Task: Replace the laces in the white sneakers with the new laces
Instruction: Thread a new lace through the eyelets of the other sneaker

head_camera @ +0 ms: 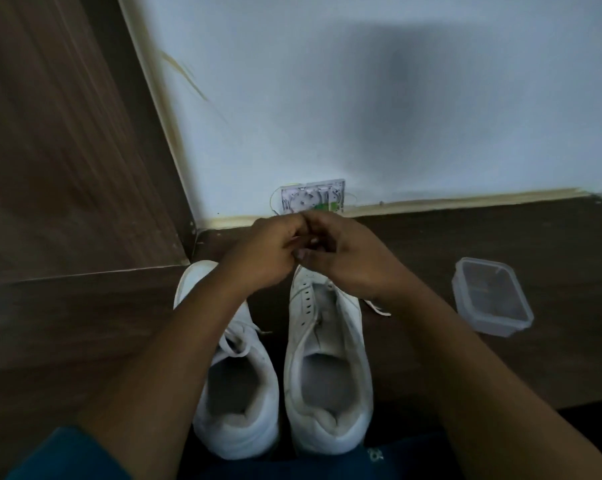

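Two white sneakers stand side by side on the dark floor, toes toward the wall. The left sneaker (237, 386) still carries a tied white lace. The right sneaker (327, 358) has bare eyelets and an open tongue. My left hand (268, 251) and my right hand (341, 254) meet above the right sneaker's toe with fingers curled, pinching a small pale bit between the fingertips, apparently a lace; most of it is hidden. A white lace (375, 305) shows on the floor just below my right wrist.
A clear plastic container (490, 296) sits open on the floor to the right of the shoes. A wooden cabinet side (67, 150) rises at the left. The white wall (361, 98) stands ahead, with a small white wall box (313, 199) at its base.
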Demonstrator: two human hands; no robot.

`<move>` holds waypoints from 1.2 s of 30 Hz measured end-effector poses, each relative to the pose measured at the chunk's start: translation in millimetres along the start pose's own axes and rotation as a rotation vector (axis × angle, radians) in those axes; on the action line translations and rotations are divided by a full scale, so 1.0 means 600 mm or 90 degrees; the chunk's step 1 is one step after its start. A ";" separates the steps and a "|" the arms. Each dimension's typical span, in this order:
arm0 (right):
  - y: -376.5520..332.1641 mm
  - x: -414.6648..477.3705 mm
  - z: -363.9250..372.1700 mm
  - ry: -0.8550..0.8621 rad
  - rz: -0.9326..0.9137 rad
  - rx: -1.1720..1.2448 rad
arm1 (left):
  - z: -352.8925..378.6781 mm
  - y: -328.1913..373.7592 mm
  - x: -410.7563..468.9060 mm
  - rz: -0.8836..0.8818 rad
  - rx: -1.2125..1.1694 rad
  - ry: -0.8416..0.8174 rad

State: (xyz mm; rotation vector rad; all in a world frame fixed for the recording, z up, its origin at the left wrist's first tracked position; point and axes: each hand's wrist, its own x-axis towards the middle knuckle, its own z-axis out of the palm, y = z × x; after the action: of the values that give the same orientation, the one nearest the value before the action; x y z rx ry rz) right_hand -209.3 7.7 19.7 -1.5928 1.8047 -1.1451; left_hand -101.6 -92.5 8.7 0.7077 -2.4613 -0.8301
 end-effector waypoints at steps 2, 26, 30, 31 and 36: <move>0.004 0.002 0.001 0.012 0.000 -0.021 | -0.003 -0.003 -0.003 -0.028 0.008 0.036; 0.031 0.004 0.005 -0.059 0.188 -0.301 | 0.028 0.024 0.000 -0.216 0.180 -0.189; 0.044 0.008 0.028 0.004 0.201 -0.362 | 0.026 0.015 0.002 -0.245 0.127 -0.137; 0.048 0.009 0.032 0.023 0.207 -0.374 | 0.025 0.013 0.001 -0.260 0.089 -0.126; 0.055 0.017 0.032 0.012 0.227 -0.375 | 0.021 0.005 -0.004 -0.325 -0.033 -0.082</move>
State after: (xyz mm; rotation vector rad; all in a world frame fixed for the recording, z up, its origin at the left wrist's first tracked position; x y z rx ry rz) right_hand -215.3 -8.3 -16.1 -1.4489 2.4624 -0.4878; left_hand -107.6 -83.6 0.7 1.3306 -2.3872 -1.1464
